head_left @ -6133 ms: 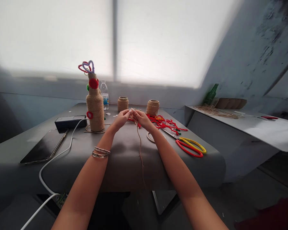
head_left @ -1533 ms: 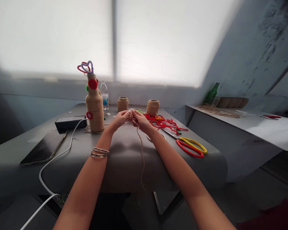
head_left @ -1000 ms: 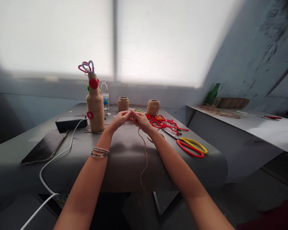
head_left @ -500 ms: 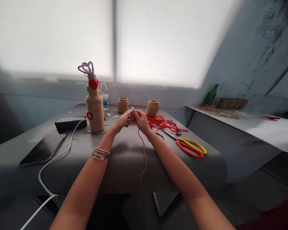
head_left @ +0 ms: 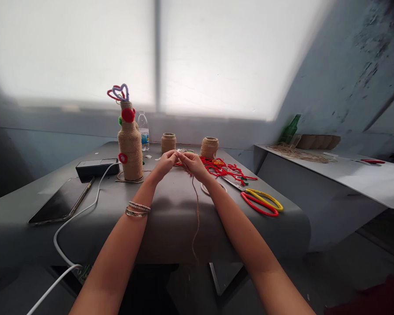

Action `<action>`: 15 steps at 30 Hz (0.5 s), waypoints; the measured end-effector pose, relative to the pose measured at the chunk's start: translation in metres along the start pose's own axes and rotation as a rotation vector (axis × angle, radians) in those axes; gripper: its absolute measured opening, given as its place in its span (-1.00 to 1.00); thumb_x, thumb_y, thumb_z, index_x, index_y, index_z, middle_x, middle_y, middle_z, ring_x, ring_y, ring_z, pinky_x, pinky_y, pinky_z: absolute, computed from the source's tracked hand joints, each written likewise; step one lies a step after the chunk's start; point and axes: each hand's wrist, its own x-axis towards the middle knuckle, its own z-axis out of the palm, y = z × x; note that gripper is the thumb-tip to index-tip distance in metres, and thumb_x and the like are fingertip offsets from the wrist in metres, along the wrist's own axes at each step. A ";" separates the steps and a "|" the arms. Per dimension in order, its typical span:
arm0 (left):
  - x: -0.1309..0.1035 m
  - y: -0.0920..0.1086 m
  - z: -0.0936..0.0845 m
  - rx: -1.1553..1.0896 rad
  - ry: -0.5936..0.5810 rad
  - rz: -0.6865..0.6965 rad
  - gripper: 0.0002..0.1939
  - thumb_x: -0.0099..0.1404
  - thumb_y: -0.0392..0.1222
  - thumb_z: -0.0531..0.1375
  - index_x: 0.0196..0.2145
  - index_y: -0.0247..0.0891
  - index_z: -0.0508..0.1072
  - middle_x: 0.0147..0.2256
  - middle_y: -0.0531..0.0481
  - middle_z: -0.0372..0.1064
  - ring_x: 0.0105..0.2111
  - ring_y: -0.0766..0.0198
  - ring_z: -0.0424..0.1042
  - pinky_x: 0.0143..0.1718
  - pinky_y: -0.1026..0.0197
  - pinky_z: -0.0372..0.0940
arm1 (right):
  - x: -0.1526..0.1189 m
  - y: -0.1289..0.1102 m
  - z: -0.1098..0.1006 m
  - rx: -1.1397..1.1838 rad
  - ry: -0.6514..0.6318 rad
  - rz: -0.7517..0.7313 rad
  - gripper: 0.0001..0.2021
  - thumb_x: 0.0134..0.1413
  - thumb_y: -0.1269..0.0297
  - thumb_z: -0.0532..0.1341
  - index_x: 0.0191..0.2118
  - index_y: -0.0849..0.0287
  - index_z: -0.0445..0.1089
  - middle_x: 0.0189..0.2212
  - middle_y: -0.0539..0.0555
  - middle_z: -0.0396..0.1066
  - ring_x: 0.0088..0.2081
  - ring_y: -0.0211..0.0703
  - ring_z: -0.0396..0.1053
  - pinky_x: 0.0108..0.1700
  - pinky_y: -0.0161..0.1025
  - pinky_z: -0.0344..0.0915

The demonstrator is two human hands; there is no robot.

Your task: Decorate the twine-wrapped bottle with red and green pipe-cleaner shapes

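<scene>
My left hand (head_left: 166,164) and my right hand (head_left: 193,164) meet fingertip to fingertip over the grey table (head_left: 170,205). Both are closed in a pinch. A brown twine (head_left: 198,210) hangs from beneath my right hand, over the table's front edge. What my left fingers pinch is too small to make out. Two twine-wrapped jars, one (head_left: 168,143) behind my left hand and one (head_left: 209,148) behind my right, stand upright. Red fuzzy wires (head_left: 231,170) lie beside my right hand, and a roll of tape (head_left: 219,187) is partly hidden by my right forearm.
Left stand a twine-wrapped bottle (head_left: 130,153), a plastic water bottle (head_left: 143,131), a dark box (head_left: 96,168), a tablet (head_left: 62,199) and a white cable (head_left: 96,197). Scissors (head_left: 262,202) lie right. A side table (head_left: 357,175) bears a green bottle (head_left: 290,129) and loose twine (head_left: 302,153).
My fingers have come down and closed closer together, with my left fingers less spread. The top of the hanging twine has shifted slightly right.
</scene>
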 end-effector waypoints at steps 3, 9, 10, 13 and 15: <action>-0.001 0.001 -0.002 -0.022 -0.051 -0.012 -0.72 0.26 -0.14 0.13 -0.54 -0.28 0.20 -0.65 0.19 -0.07 -0.68 0.49 -0.09 -0.67 0.37 -0.19 | 0.000 -0.002 -0.001 0.070 0.003 0.001 -0.48 -0.12 -0.24 0.21 -0.58 0.14 0.08 -0.77 -0.18 -0.03 -0.72 -0.45 -0.13 -0.70 -0.36 -0.19; -0.003 0.004 -0.003 -0.047 -0.141 -0.033 -0.65 0.24 -0.10 0.17 -0.60 -0.27 0.16 -0.68 0.21 -0.12 -0.71 0.50 -0.13 -0.69 0.36 -0.22 | 0.003 0.004 -0.001 0.119 -0.008 -0.026 -0.48 -0.13 -0.27 0.19 -0.53 0.14 0.14 -0.78 -0.20 -0.01 -0.75 -0.46 -0.11 -0.73 -0.36 -0.19; -0.003 0.005 -0.003 -0.042 -0.149 -0.042 -0.66 0.23 -0.09 0.17 -0.59 -0.28 0.18 -0.68 0.20 -0.11 -0.71 0.50 -0.12 -0.69 0.36 -0.21 | 0.003 0.004 -0.001 0.116 -0.023 -0.019 -0.49 -0.13 -0.27 0.19 -0.52 0.15 0.16 -0.78 -0.20 -0.01 -0.76 -0.45 -0.11 -0.72 -0.36 -0.20; -0.005 0.010 -0.004 -0.014 -0.153 -0.085 -0.72 0.22 -0.10 0.20 -0.54 -0.30 0.27 -0.69 0.20 -0.08 -0.71 0.49 -0.09 -0.68 0.35 -0.20 | 0.002 0.003 -0.004 0.105 -0.083 0.018 -0.51 -0.10 -0.24 0.19 -0.48 0.16 0.21 -0.78 -0.21 -0.04 -0.75 -0.45 -0.11 -0.72 -0.36 -0.20; -0.006 0.013 -0.004 0.005 -0.144 -0.122 -0.75 0.21 -0.10 0.21 -0.52 -0.30 0.32 -0.70 0.20 -0.05 -0.72 0.48 -0.07 -0.68 0.34 -0.19 | 0.001 0.001 -0.006 0.099 -0.120 0.039 -0.53 -0.07 -0.21 0.19 -0.46 0.18 0.23 -0.77 -0.21 -0.05 -0.75 -0.45 -0.11 -0.70 -0.36 -0.19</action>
